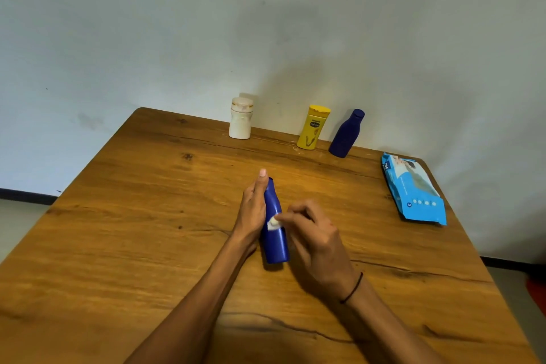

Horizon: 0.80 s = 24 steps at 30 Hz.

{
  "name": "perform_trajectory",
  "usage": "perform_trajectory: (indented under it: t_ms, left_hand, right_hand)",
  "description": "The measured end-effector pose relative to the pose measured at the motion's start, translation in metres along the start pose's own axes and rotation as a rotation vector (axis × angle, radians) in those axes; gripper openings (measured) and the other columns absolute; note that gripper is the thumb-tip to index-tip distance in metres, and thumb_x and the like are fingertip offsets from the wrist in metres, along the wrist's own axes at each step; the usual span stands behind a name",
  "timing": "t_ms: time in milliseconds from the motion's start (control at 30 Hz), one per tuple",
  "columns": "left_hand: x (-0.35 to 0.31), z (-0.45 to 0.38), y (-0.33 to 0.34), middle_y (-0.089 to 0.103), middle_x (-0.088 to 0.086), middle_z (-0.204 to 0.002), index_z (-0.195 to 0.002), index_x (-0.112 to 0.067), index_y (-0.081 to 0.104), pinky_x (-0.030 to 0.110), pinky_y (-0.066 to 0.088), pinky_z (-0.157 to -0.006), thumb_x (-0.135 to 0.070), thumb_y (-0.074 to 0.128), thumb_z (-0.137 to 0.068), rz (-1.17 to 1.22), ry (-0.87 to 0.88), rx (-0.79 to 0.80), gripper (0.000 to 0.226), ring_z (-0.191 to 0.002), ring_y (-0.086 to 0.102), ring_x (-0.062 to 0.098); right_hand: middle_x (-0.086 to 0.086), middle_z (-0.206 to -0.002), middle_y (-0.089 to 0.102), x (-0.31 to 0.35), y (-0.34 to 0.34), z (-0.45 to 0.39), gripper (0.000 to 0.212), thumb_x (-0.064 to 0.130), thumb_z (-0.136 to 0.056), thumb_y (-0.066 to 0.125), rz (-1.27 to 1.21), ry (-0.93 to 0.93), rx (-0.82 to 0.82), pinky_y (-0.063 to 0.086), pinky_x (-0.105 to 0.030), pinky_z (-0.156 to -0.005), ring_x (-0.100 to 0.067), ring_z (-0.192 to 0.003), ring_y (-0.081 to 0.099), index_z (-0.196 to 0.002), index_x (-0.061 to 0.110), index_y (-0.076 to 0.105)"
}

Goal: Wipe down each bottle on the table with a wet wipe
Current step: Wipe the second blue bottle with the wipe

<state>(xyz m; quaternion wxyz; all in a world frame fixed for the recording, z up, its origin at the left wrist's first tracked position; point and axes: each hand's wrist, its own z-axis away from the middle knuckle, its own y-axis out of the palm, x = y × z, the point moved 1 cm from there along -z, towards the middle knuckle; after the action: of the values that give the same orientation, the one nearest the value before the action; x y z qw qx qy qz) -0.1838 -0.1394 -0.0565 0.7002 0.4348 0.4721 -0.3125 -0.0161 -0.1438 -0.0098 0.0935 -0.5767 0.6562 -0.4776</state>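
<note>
Four bottles we count on the wooden tabletop (118,230), plus one pack of wipes; we list them from the left.

Item one: a white bottle (241,118) with a pale cap, upright at the tabletop's far edge, close to the wall (147,38).

Item two: our left hand (251,210), near the middle of the tabletop. It lies along the left side of a blue bottle (274,233), fingers mostly straight and pressed to it, one fingertip reaching past the bottle's cap end. We cannot tell how the thumb sits behind it.

Item three: that blue bottle itself, tilted with its cap pointing away from us, held between both hands over the tabletop's middle. Whether its base touches the wood we cannot tell.

Item four: a small white wet wipe (273,224), bunched against the bottle's waist.

Item five: our right hand (316,239), fingers curled, pinching the wipe against the bottle. A dark band (353,289) circles its wrist.

Item six: a yellow bottle (312,127), upright at the far edge.

Item seven: a dark blue bottle (346,133), upright just beside the yellow one, to its right.

Item eight: a light blue wipes pack (413,189), lying flat along the tabletop's right edge near the far right corner.
</note>
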Motion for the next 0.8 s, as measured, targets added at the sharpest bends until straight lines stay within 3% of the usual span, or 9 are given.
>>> perform_trajectory:
  t_ms: [133, 233, 433, 667, 800]
  left_hand:
    - [0.003, 0.001, 0.001, 0.066, -0.006, -0.072, -0.116, -0.01, 0.057, 0.027, 0.056, -0.064, -0.081, 0.055, -0.091, 0.036, -0.054, 0.021, 0.075, -0.063, 0.063, 0.01]
    - [0.0, -0.001, 0.0, 0.061, 0.008, -0.088, -0.119, -0.007, 0.057, 0.036, 0.052, -0.076, -0.083, 0.049, -0.09, 0.054, -0.045, -0.015, 0.082, -0.073, 0.061, 0.017]
    - [-0.005, -0.009, -0.011, 0.067, 0.004, -0.07, -0.109, -0.011, 0.061, 0.03, 0.056, -0.06, -0.077, 0.042, -0.094, 0.116, -0.025, -0.042, 0.07, -0.062, 0.064, 0.017]
    - [-0.001, -0.007, -0.006, 0.066, 0.007, -0.081, -0.112, -0.014, 0.06, 0.035, 0.05, -0.067, -0.069, 0.038, -0.104, 0.302, -0.121, 0.006, 0.06, -0.068, 0.061, 0.018]
    - [0.005, -0.002, -0.002, 0.069, 0.008, -0.085, -0.116, -0.011, 0.062, 0.035, 0.057, -0.068, -0.071, 0.042, -0.101, 0.321, -0.153, 0.096, 0.065, -0.07, 0.065, 0.019]
  right_hand:
    - [0.002, -0.115, 0.06, -0.001, 0.005, -0.029, 0.02, 0.014, -0.102, 0.059, -0.084, 0.136, -0.101, 0.05, -0.018, -0.089, -0.004, -0.106, 0.058, -0.119, 0.013, 0.069]
    - [0.003, -0.114, 0.061, -0.001, 0.005, -0.028, 0.019, 0.012, -0.102, 0.06, -0.126, 0.123, -0.078, 0.051, -0.021, -0.089, -0.005, -0.107, 0.059, -0.117, 0.013, 0.071]
    - [0.005, -0.118, 0.058, 0.003, 0.002, 0.022, 0.021, 0.019, -0.107, 0.058, -0.167, -0.018, 0.065, 0.053, -0.03, -0.079, -0.012, -0.105, 0.061, -0.125, 0.018, 0.07]
    - [-0.002, -0.118, 0.058, -0.004, 0.003, 0.013, 0.022, 0.022, -0.107, 0.057, -0.081, -0.023, 0.046, 0.052, -0.03, -0.082, -0.012, -0.106, 0.058, -0.124, 0.015, 0.069]
    - [-0.003, -0.119, 0.057, -0.007, 0.014, -0.006, 0.024, 0.025, -0.107, 0.054, -0.026, -0.003, -0.006, 0.053, -0.032, -0.084, -0.015, -0.107, 0.058, -0.123, 0.012, 0.067]
